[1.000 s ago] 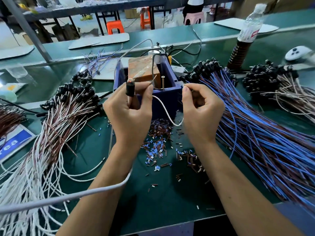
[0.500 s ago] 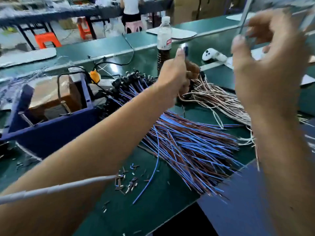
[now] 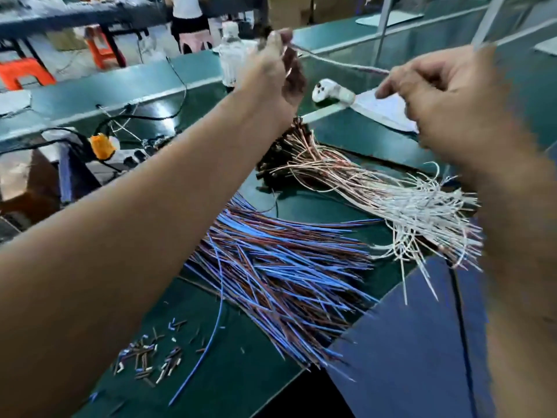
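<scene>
Two hands hold one white wire taut above the wire piles.

The green tabletop [image 3: 241, 372] carries a broad fan of blue and brown wires [image 3: 286, 267] in the middle and, just beyond it to the right, a bundle of white and brown wires [image 3: 391, 200]. Both hands are raised above these piles. The left hand [image 3: 271, 73] has its fingers curled and pinched on one end of the white wire [image 3: 337, 61]. The right hand [image 3: 452, 98], blurred, has its fingers curled on the other end. The wire runs in the air between the two hands, clear of the tabletop. Behind the left hand stands a clear bottle [image 3: 232, 61], and a white controller [image 3: 328, 90] lies below the wire. Small cut scraps [image 3: 150, 360] lie near the front edge.
</scene>
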### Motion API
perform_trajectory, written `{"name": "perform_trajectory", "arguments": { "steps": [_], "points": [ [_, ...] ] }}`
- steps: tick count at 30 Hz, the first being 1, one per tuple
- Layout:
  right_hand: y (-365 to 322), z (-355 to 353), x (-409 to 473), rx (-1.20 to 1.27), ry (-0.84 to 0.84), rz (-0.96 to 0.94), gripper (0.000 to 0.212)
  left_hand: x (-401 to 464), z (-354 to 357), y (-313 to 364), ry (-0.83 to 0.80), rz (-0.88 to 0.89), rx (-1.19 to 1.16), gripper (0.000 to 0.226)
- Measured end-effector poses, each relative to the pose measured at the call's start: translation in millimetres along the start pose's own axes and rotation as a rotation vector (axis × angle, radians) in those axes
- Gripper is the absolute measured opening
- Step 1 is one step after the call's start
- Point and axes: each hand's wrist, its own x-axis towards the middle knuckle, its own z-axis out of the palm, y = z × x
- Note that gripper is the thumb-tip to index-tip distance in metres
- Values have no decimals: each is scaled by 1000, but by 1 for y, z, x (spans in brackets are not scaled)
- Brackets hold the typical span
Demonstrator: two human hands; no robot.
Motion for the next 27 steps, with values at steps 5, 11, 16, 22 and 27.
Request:
{"name": "perform_trajectory", "arguments": {
  "steps": [5,11,16,22,27],
  "points": [
    [48,-2,-4,-449,-239,81,19,12,-13,-34,73,-143,-26,24],
    [88,33,-22,-557,-244,245,22,20,-39,-49,66,-290,-22,28],
    [78,49,-16,-617,-324,296,20,11,-53,-40,-34,-333,191,54],
    [8,68,-18,-460,-170,149,34,-35,-80,-1,-219,-385,591,25],
    [-97,124,-50,-130,-159,-57,20,-111,-137,56,-299,-187,712,20]
  ]
}}
